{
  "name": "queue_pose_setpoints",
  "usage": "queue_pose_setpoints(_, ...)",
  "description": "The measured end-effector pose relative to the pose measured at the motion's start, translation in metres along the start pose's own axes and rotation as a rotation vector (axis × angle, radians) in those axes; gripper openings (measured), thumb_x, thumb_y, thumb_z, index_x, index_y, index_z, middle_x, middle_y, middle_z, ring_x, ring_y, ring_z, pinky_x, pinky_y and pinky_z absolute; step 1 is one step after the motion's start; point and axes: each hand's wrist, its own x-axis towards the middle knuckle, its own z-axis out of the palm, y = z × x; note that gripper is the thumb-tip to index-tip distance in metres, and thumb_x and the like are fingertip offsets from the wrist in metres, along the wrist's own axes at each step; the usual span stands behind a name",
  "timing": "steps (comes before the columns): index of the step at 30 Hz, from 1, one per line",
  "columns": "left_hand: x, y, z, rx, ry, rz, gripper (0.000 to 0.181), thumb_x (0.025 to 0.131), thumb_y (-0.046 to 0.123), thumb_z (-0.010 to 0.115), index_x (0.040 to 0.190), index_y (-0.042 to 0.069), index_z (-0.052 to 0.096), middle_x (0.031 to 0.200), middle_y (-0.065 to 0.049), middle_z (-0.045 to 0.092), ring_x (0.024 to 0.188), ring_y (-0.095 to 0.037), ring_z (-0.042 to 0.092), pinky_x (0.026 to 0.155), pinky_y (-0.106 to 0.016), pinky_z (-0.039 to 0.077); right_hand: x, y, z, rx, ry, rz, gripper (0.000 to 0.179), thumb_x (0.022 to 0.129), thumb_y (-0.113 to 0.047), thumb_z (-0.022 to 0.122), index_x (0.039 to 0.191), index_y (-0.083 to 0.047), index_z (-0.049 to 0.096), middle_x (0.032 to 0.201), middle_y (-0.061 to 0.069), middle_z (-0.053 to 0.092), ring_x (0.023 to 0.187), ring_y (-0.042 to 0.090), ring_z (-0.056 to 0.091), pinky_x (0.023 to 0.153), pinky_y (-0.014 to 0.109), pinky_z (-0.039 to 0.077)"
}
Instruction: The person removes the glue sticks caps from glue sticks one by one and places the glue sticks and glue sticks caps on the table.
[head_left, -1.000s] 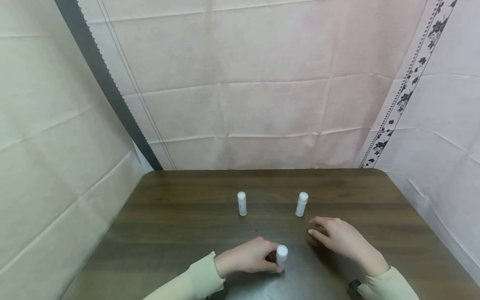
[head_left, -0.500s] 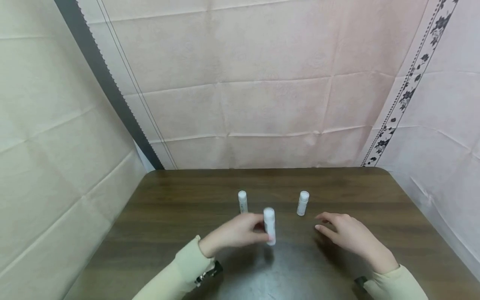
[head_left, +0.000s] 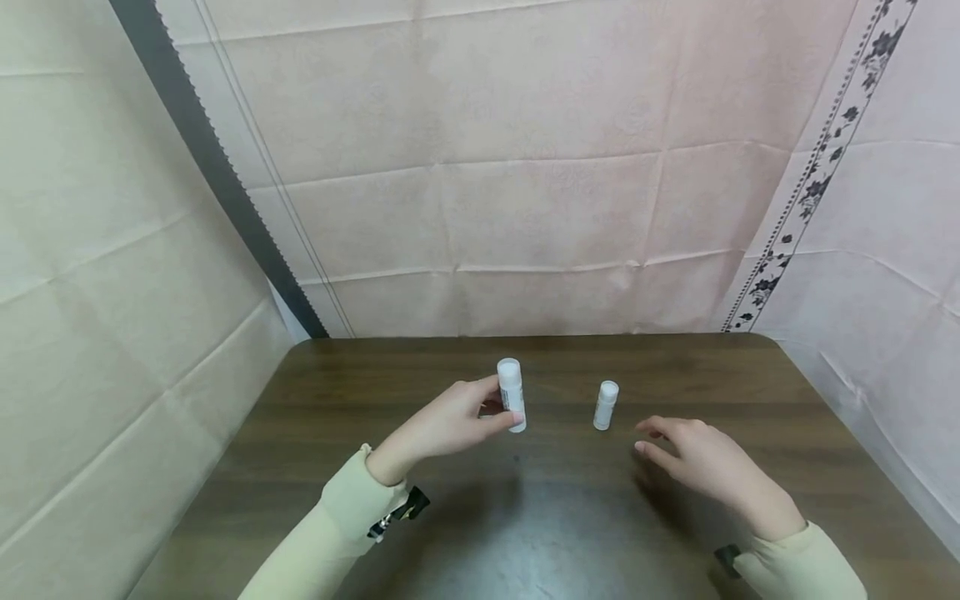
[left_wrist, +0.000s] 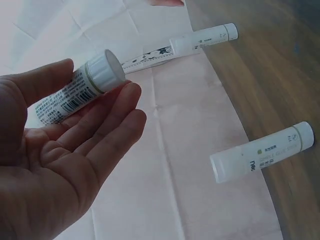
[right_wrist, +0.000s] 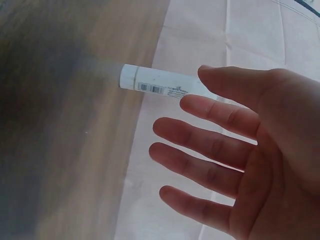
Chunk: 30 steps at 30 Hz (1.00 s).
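Note:
My left hand [head_left: 450, 423] pinches a white glue stick [head_left: 511, 385] between thumb and fingers, raised above the table and nearly upright. Its barcode side shows in the left wrist view. A second glue stick [left_wrist: 262, 152] stands on the table; the left hand and the held stick hide it in the head view. Farther right, a third glue stick [head_left: 606, 406] stands upright. My right hand [head_left: 701, 462] hovers beside that third one, fingers spread and loosely bent, holding nothing.
A dark brown wooden table [head_left: 360, 392] lies below the hands. Pale creased cloth [head_left: 525, 217] hangs behind it and along both sides, with a floral border [head_left: 810, 192] at right. Dark straps circle both wrists.
My left hand has lifted its glue stick off the near part of the table and carried it forward and left. The right hand has shifted slightly right and away from the body.

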Motion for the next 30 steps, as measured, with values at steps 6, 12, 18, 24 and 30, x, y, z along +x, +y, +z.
queue_pose_setpoints(6, -0.003, -0.001, 0.003, -0.001, -0.006, -0.019, 0.028, 0.098, 0.029, 0.069, 0.119, 0.011, 0.063, 0.102, 0.006, 0.07, 0.097, -0.008, 0.067, 0.084, -0.027, 0.054, 0.014, -0.017, -0.028, -0.119, 0.109, -0.098, 0.023, 0.094, -0.026, 0.072, 0.112, -0.011, 0.072, 0.107, 0.007, 0.074, 0.094, 0.03, 0.071, 0.076, 0.053, 0.055)
queue_pose_setpoints(12, -0.006, -0.003, 0.008, -0.001, -0.017, -0.042, 0.025, 0.097, 0.032, 0.069, 0.115, 0.016, 0.063, 0.099, 0.012, 0.07, 0.095, -0.004, 0.066, 0.084, -0.027, 0.053, 0.043, -0.053, -0.072, -0.28, 0.332, -0.369, 0.022, 0.086, -0.017, 0.079, 0.104, -0.007, 0.073, 0.096, 0.006, 0.072, 0.079, 0.027, 0.069, 0.069, 0.047, 0.056)
queue_pose_setpoints(18, -0.008, -0.005, 0.015, -0.016, -0.026, -0.03, 0.019, 0.097, 0.034, 0.07, 0.107, 0.02, 0.063, 0.095, 0.015, 0.07, 0.092, -0.002, 0.066, 0.082, -0.026, 0.052, 0.069, -0.093, -0.111, -0.453, 0.444, -0.711, 0.026, 0.078, -0.009, 0.081, 0.101, -0.004, 0.07, 0.091, 0.005, 0.068, 0.082, 0.027, 0.065, 0.075, 0.043, 0.051)
queue_pose_setpoints(24, -0.009, -0.005, 0.018, -0.029, -0.035, -0.018, 0.017, 0.096, 0.034, 0.071, 0.103, 0.021, 0.063, 0.094, 0.016, 0.07, 0.09, -0.001, 0.066, 0.08, -0.025, 0.052, 0.085, -0.133, -0.131, -0.712, 0.451, -0.899, 0.029, 0.074, 0.005, 0.08, 0.099, -0.002, 0.067, 0.093, 0.006, 0.068, 0.088, 0.025, 0.063, 0.081, 0.038, 0.05)
queue_pose_setpoints(30, -0.01, -0.007, 0.02, -0.027, -0.032, -0.017, 0.018, 0.096, 0.036, 0.07, 0.102, 0.022, 0.062, 0.093, 0.016, 0.07, 0.088, -0.002, 0.066, 0.078, -0.025, 0.052, 0.092, -0.154, -0.128, -0.851, 0.416, -0.995, 0.027, 0.075, 0.005, 0.081, 0.095, -0.003, 0.065, 0.088, 0.004, 0.065, 0.084, 0.023, 0.062, 0.079, 0.034, 0.05)
